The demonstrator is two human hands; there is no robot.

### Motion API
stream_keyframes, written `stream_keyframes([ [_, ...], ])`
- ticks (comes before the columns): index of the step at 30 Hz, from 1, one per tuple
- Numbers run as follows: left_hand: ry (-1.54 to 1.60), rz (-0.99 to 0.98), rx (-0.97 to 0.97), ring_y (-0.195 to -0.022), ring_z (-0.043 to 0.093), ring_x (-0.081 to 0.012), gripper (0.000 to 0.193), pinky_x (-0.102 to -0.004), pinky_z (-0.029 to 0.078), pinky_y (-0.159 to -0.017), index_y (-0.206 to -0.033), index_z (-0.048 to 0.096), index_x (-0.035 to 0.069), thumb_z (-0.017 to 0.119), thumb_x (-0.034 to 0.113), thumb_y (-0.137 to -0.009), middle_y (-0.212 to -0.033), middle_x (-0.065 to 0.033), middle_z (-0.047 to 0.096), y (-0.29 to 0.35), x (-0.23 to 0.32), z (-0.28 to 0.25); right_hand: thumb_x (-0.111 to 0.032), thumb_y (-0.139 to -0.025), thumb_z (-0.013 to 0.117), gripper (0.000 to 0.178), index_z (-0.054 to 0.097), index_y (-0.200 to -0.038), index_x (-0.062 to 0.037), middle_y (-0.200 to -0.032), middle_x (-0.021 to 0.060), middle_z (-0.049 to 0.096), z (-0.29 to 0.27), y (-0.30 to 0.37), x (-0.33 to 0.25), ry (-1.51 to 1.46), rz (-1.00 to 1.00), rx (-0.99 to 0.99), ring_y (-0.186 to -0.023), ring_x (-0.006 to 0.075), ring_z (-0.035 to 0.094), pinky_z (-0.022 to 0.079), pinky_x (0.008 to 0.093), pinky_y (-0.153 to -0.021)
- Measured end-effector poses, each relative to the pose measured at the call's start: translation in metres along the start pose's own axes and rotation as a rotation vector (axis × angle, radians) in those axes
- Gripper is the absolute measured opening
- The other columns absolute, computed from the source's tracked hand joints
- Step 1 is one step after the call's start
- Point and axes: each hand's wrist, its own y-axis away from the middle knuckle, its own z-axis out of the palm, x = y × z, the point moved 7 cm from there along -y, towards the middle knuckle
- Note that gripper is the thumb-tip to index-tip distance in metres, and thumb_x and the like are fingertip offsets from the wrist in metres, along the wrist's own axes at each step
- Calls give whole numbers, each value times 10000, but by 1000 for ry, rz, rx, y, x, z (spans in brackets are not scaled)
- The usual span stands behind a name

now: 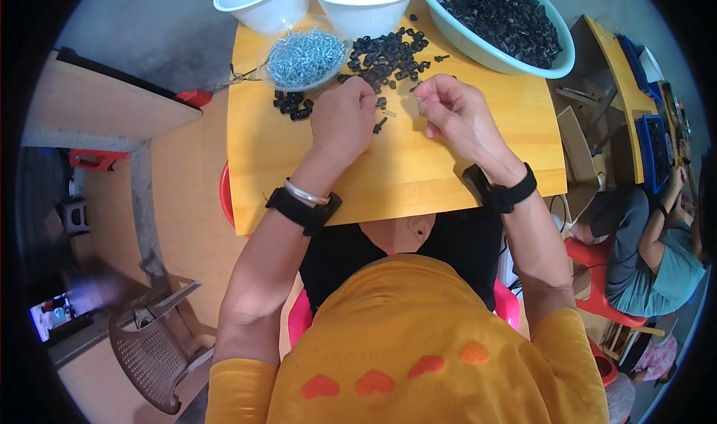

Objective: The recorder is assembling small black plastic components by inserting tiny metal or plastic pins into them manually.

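Observation:
My left hand is closed in a pinch over the table, beside small black plastic parts; whatever its fingers hold is hidden. To its right, my right hand has thumb and forefinger drawn together, and anything between them is too small to name. A few loose screws and a black piece lie between the hands. Just beyond is a scattered pile of black plastic parts. Silver screws fill a clear round bowl past my left hand.
Two white bowls stand at the far side of the yellow wooden table. A pale green basin of black parts sits far right. A brown chair is at lower left; a seated person works at right.

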Motion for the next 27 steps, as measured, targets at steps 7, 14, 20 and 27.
stream_keyframes([
  [7,-43,190,-11,-654,583,-295,105,-370,453,-609,-846,600,73,553,109,-759,-721,-121,606,12,11,3,-69,-835,521,89,545,-863,12,-661,5,510,-7,1,19,88,26,64,-541,63,469,405,205,-487],
  [14,-180,132,-30,-706,592,-306,123,-388,454,-637,-861,617,99,558,132,-757,-740,-119,616,-4,14,3,-92,-843,522,114,553,-865,15,-635,6,503,-6,6,16,49,47,52,-534,61,461,400,204,-491],
  [20,-205,168,-160,-715,596,-304,151,-393,458,-642,-889,631,110,564,158,-761,-766,-123,627,-9,13,8,-108,-847,522,128,553,-870,14,-640,13,517,-8,4,15,77,38,39,-533,64,467,400,205,-491],
  [27,-328,164,-219,-711,590,-307,171,-393,456,-632,-899,628,105,593,179,-749,-736,-126,617,-12,16,17,-109,-848,523,124,556,-859,10,-648,11,525,-9,3,16,78,15,31,-537,67,475,402,203,-499],
])
